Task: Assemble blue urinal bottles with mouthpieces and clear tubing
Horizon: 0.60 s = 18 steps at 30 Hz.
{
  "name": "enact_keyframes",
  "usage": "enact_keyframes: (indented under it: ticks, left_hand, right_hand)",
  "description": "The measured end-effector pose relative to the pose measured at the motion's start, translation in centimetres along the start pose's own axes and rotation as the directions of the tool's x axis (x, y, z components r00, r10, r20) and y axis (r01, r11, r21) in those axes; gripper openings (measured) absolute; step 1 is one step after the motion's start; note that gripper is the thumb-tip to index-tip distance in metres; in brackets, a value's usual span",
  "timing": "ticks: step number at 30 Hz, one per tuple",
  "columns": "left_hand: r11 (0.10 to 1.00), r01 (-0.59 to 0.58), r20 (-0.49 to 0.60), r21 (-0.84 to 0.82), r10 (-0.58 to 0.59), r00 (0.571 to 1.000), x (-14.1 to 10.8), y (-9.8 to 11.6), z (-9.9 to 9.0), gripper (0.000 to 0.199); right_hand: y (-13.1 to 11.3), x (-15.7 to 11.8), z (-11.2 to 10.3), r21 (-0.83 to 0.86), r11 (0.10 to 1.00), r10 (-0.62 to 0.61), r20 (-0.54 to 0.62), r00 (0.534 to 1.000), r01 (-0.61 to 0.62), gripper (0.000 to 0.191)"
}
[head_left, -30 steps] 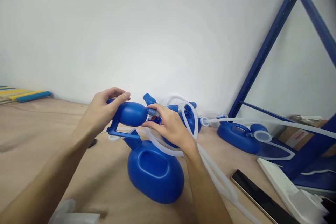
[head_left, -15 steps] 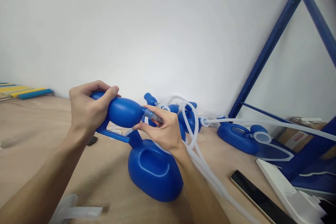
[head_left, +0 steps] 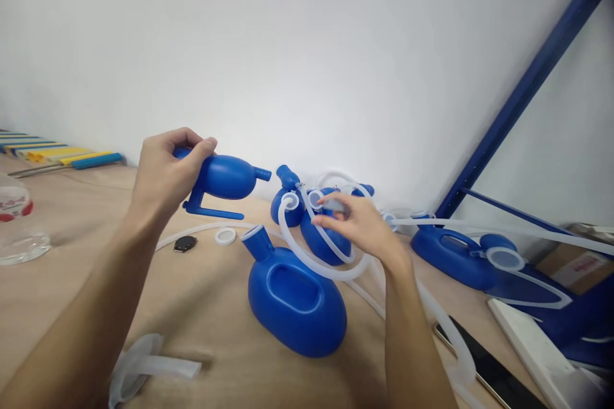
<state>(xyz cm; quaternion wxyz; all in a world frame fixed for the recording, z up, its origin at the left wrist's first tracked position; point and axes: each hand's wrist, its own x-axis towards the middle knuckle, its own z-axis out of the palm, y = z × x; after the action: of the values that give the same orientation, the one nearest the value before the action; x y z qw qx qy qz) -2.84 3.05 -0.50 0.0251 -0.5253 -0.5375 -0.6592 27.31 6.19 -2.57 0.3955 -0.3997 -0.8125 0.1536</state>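
My left hand (head_left: 167, 172) is closed around the wide end of a blue bulb-shaped plastic funnel (head_left: 228, 177), held above the table. Its narrow ribbed nozzle points right and is bare; a blue arm hangs beneath it. To the right, my right hand (head_left: 357, 223) pinches a short translucent tube piece (head_left: 336, 207), blurred and partly hidden by the fingers, apart from the nozzle. Below and between the hands, a blue plastic jug (head_left: 297, 307) with a handle opening stands with its neck tilted left. A white ring (head_left: 225, 236) lies near that neck.
Behind my right hand are more blue jugs (head_left: 326, 239) with white hoses (head_left: 316, 266). Another jug (head_left: 451, 255) lies right, by a blue rack (head_left: 522, 89). A phone (head_left: 494, 364), watch (head_left: 185, 243), clear funnel piece (head_left: 139, 367) and coloured strips (head_left: 62, 152) are on the table.
My right hand has come away from the funnel's nozzle to the right, taking the translucent tube piece off it. My left hand still grips the funnel, slightly higher in view.
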Motion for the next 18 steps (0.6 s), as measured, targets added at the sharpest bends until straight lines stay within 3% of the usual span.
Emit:
enact_keyframes:
  ticks: [1, 3, 6, 8, 12, 14, 16, 18]
  left_hand:
    - [0.995, 0.019, 0.061, 0.094, -0.025, 0.998, 0.2, 0.0, -0.2, 0.026]
    - [0.968, 0.003, 0.202, 0.252, -0.055, 0.978, 0.1, 0.1, -0.1, 0.028]
    - [0.927, -0.106, 0.410, 0.359, -0.054, 0.911, -1.0, 0.9, 1.0, 0.031]
    - [0.910, -0.177, 0.497, 0.374, -0.035, 0.867, -2.3, 1.5, 2.3, 0.032]
    - [0.893, -0.322, 0.546, 0.314, 0.107, 0.831, -5.7, 2.0, 5.3, 0.029]
    - [0.892, -0.360, 0.515, 0.273, 0.181, 0.838, -7.6, 1.9, 6.8, 0.026]
    - [0.884, -0.400, 0.485, 0.243, 0.247, 0.839, -9.3, 2.0, 8.0, 0.023]
    - [0.859, -0.457, 0.498, 0.233, 0.298, 0.814, -10.7, 2.2, 8.5, 0.023]
  right_hand:
    - [-0.2, -0.2, -0.3, -0.056, 0.998, 0.030, 0.200, 0.979, -0.019, 0.033]
    - [-1.3, -0.7, -0.1, -0.111, 0.994, 0.063, 0.442, 0.895, -0.015, 0.034]
    - [-3.2, -2.1, 1.2, -0.181, 0.983, 0.096, 0.573, 0.814, 0.011, 0.034]
    - [-3.7, -3.4, 2.3, -0.342, 0.938, 0.162, 0.562, 0.811, 0.050, 0.035]
    - [-2.1, -6.0, 4.3, -0.656, 0.754, 0.290, 0.382, 0.878, 0.036, 0.050]
    - [-0.5, -6.5, 4.6, -0.636, 0.772, 0.293, 0.358, 0.887, 0.002, 0.061]
    - [1.1, -6.5, 4.6, -0.518, 0.855, 0.246, 0.385, 0.890, -0.012, 0.062]
    - [2.5, -6.2, 4.4, -0.419, 0.908, 0.219, 0.405, 0.888, -0.033, 0.065]
